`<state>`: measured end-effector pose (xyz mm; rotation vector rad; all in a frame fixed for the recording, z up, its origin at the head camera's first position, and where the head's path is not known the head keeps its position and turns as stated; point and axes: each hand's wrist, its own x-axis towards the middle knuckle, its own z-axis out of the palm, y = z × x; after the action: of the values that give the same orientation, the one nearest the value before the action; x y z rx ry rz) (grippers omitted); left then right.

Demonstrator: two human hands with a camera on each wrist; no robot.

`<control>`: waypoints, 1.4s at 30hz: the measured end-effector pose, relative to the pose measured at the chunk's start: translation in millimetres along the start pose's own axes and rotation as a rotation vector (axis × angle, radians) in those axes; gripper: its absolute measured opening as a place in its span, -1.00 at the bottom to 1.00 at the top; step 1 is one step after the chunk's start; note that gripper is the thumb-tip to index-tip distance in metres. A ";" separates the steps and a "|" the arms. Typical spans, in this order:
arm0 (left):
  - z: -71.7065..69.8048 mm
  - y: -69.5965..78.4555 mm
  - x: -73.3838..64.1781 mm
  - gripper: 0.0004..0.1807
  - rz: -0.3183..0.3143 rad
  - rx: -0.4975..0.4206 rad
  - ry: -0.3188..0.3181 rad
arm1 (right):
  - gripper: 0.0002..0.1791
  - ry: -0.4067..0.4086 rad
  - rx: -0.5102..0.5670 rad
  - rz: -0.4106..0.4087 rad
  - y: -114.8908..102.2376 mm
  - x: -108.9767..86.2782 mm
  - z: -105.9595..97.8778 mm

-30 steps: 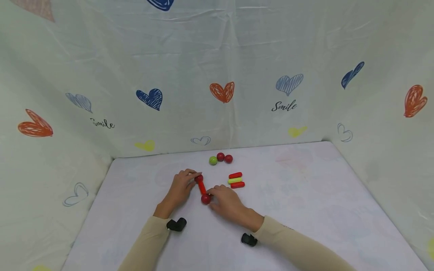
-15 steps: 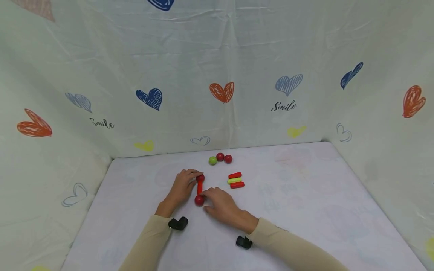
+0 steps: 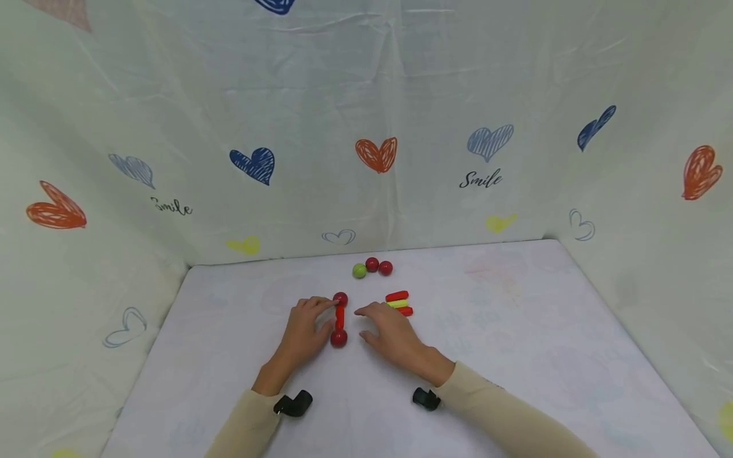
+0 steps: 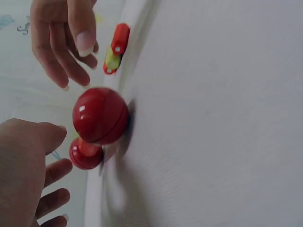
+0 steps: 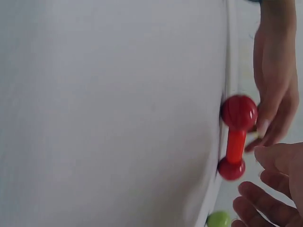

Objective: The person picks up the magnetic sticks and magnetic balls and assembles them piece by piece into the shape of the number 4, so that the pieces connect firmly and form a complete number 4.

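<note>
In the head view, a red rod (image 3: 340, 316) lies on the table with a red ball at each end, a far ball (image 3: 340, 298) and a near ball (image 3: 339, 338). Left of it is my left hand (image 3: 305, 331), its index fingertip at the far ball and its thumb beside the rod. My right hand (image 3: 392, 335) hovers to the right, thumb and fingers spread apart, holding nothing. The near ball (image 4: 101, 116) looms large in the left wrist view, between both hands. From the right wrist, the whole dumbbell shape shows, its orange-red rod (image 5: 236, 145) joining the balls.
Two red rods and a yellow one lie stacked side by side, the far red rod (image 3: 397, 296) outermost; my right hand partly covers them. Farther back sit a green ball (image 3: 359, 271) and two red balls (image 3: 386, 268). A heart-printed sheet (image 3: 303, 210) hangs behind the table.
The right hand has let go of the near ball and moved right and away, toward the loose rods. The dumbbell shape has turned more upright in view. The left hand has loosened at the far ball.
</note>
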<state>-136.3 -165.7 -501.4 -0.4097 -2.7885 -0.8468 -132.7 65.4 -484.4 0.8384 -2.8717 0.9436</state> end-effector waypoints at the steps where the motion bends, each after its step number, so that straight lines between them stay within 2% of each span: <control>1: 0.0 1.6 -3.4 -0.56 0.001 0.008 0.002 | -0.51 0.016 -0.002 -0.002 3.8 0.5 -2.7; 7: 1.5 9.0 -20.6 -0.57 0.021 0.062 0.002 | -0.61 0.121 -0.020 -0.010 29.3 6.6 -20.3; 11: 3.2 12.5 -29.2 -0.59 0.039 0.084 0.018 | -0.63 0.142 -0.054 0.020 45.4 11.1 -30.6; 17: 4.8 16.3 -35.8 -0.63 0.052 0.105 0.034 | -0.64 0.103 -0.126 0.092 63.3 16.6 -38.9; 22: 5.4 19.3 -37.1 -0.64 0.031 0.096 0.029 | -0.67 0.062 -0.164 0.088 74.4 19.7 -41.6; 36: 7.8 25.0 -38.3 -0.62 -0.044 0.071 0.019 | -0.71 -0.038 -0.100 0.101 87.0 28.9 -47.3; 42: 8.5 25.9 -38.2 -0.63 -0.061 0.056 0.019 | -0.74 -0.094 -0.098 0.068 92.9 33.7 -49.8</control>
<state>-93.0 -148.0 -505.3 -0.3077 -2.8127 -0.7788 -215.0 139.2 -489.1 0.8028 -3.0155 0.7814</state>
